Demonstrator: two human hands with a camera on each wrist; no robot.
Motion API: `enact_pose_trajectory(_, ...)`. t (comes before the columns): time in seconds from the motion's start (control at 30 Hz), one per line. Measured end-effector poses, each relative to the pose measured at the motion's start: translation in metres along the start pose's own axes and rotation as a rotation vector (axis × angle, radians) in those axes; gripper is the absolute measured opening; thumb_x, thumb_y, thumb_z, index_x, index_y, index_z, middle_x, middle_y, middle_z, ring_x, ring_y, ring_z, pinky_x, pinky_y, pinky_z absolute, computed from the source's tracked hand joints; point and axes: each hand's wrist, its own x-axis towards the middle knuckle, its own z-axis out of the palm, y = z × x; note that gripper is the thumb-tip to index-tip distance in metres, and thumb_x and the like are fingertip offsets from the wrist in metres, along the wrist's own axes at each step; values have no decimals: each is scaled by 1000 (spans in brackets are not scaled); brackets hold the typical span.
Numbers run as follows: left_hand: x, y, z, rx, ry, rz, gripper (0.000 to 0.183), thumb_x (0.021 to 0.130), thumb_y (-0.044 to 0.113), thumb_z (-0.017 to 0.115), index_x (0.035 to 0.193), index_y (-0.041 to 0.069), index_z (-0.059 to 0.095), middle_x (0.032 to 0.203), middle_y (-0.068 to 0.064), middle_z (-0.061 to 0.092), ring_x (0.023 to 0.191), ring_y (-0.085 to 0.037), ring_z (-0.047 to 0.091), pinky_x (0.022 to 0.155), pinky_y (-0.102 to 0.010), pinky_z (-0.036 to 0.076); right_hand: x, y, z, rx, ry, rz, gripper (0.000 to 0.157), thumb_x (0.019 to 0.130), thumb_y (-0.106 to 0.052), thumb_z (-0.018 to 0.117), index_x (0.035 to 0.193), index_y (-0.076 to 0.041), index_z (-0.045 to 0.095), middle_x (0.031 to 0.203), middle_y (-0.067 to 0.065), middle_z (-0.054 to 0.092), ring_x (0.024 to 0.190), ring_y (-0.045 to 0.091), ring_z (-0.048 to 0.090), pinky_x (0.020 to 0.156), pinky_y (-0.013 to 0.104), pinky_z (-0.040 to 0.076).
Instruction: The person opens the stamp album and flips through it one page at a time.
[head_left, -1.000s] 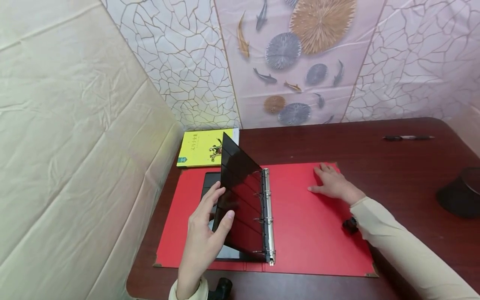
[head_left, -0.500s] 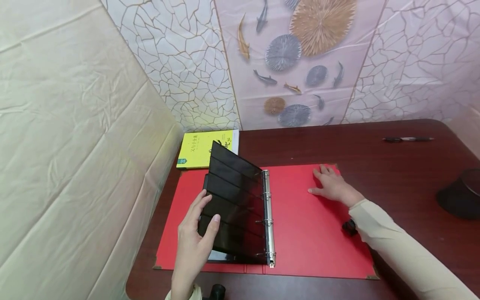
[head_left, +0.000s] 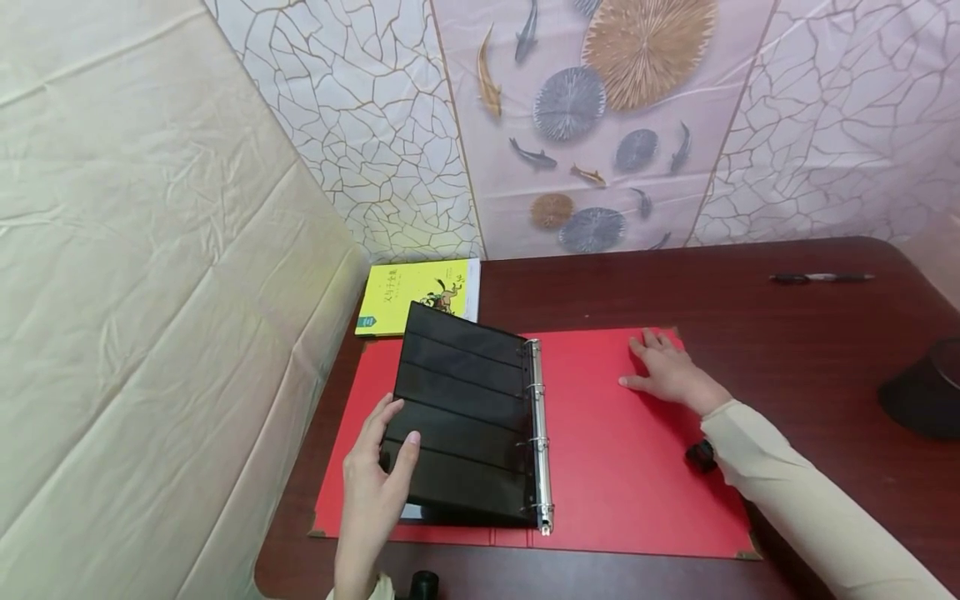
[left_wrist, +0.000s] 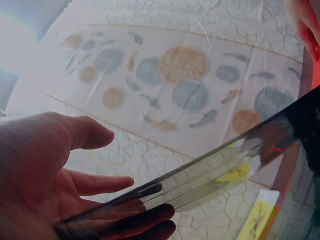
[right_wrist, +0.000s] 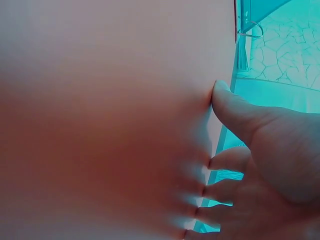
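A red ring binder (head_left: 600,467) lies spread on the table, a metal ring bar (head_left: 536,433) along its middle. Black pocket pages (head_left: 465,408) hang on the rings; the top one tilts up from the left side. At that page's left edge is my left hand (head_left: 371,475), thumb apart from the sheet and fingers at its edge. In the left wrist view, the fairly straight fingers (left_wrist: 100,182) lie against the glossy page (left_wrist: 200,175), the thumb clear of it. My right hand (head_left: 667,371) rests on the binder's right cover with fingers spread, its fingertips touching the surface in the right wrist view.
A yellow book (head_left: 397,287) lies behind the binder at the left, near the cloth wall. A pen (head_left: 821,277) lies at the back right of the brown table (head_left: 645,287). A dark, rounded object (head_left: 922,392) stands at the right edge.
The lifted black page has swung down to the left, from nearly upright to a low tilt. My left hand has moved left and slightly down with it. My right hand stays in place.
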Motion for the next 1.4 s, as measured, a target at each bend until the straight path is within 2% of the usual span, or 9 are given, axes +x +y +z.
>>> enact_pose_trajectory(0.17,1,-13,-3,9,-5,-42,45,100,13,67,143,5,58,156,-17,49,145,-39,46,111,-65,41,0,-1,1,-3,10,-4,84,95,-28,73,152,18,31,159,47,15,144,68,15,111,79,24)
enact_pose_trajectory(0.4,4,-32,-4,20,-14,-90,47,96,7,72,141,0,59,153,-21,51,142,-39,50,113,-54,42,0,-3,0,-2,23,-14,84,96,-29,73,152,18,32,159,46,16,143,68,16,112,79,22)
enact_pose_trajectory(0.63,6,-51,-1,57,-35,-168,49,93,8,75,140,-1,60,150,-23,54,137,-44,54,111,-59,44,1,-4,1,15,17,-16,85,96,-29,73,152,18,30,159,46,15,144,68,14,112,79,20)
enact_pose_trajectory(0.9,2,-73,7,86,-40,-151,45,95,12,74,137,0,62,144,-25,59,130,-49,58,105,-62,48,0,0,3,22,6,-11,85,96,-29,72,153,17,29,160,46,13,145,68,12,112,80,18)
enact_pose_trajectory(1.03,1,-77,11,96,-57,-149,41,98,14,70,136,0,63,144,-25,59,131,-45,57,101,-61,50,-3,1,1,27,2,-3,85,96,-29,72,153,17,29,160,46,12,145,68,11,112,81,17)
enact_pose_trajectory(1.17,2,-78,13,116,-64,-169,41,99,15,69,136,0,63,143,-26,59,126,-47,60,97,-62,52,-4,0,0,18,7,-8,86,95,-29,73,152,18,29,159,47,13,144,68,12,112,80,19)
enact_pose_trajectory(1.4,4,-83,18,154,-83,-189,41,99,15,68,135,-2,63,137,-28,62,124,-44,60,100,-62,50,-5,0,1,22,11,-14,85,96,-28,73,153,18,29,159,47,13,144,69,13,113,79,18)
